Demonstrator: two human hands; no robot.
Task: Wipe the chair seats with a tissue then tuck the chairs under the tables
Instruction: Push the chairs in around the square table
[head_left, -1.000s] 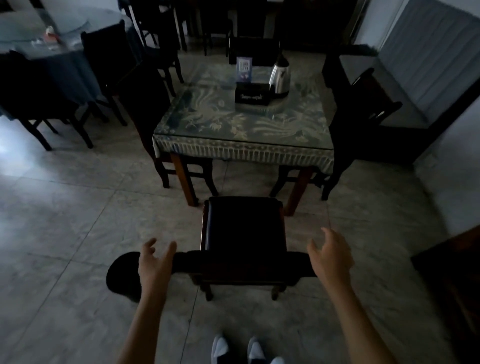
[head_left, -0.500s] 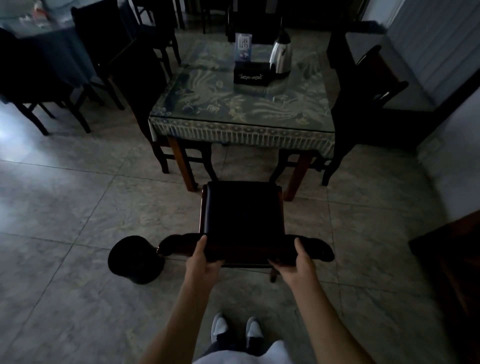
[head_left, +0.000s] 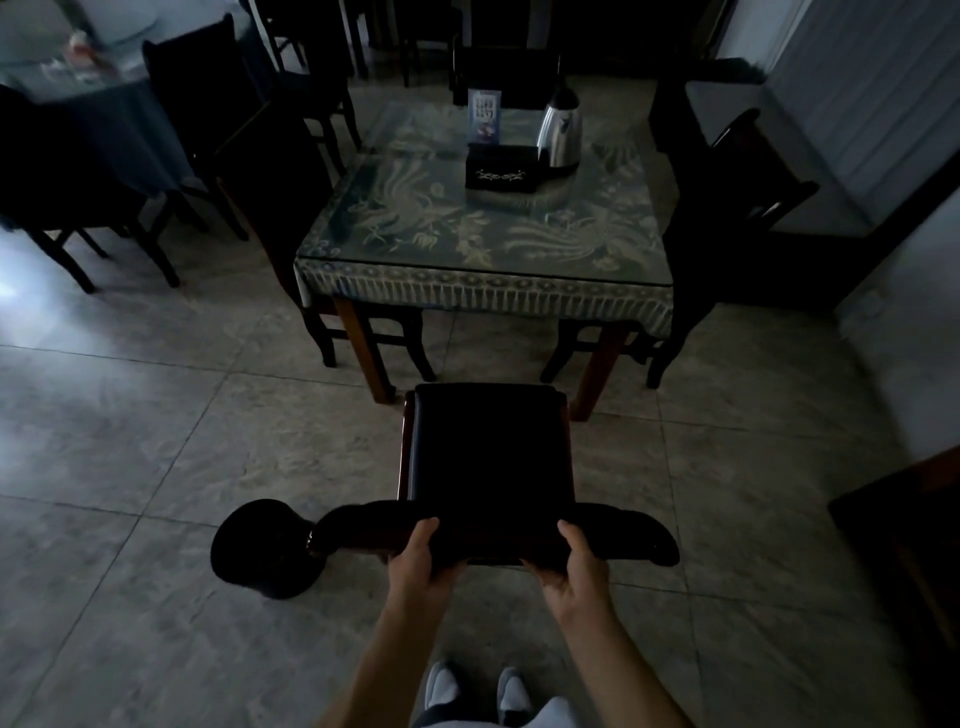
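Two hands — left hand (head_left: 415, 564), right hand (head_left: 576, 566) — I see clamped on the dark wooden chair's (head_left: 485, 447) curved backrest, chair just short of the patterned-cloth square table's (head_left: 483, 291) near edge.

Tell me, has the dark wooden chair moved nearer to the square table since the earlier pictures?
Yes. The dark wooden chair has moved forward: its seat front now nearly reaches the legs of the square table, with less bare floor between them.
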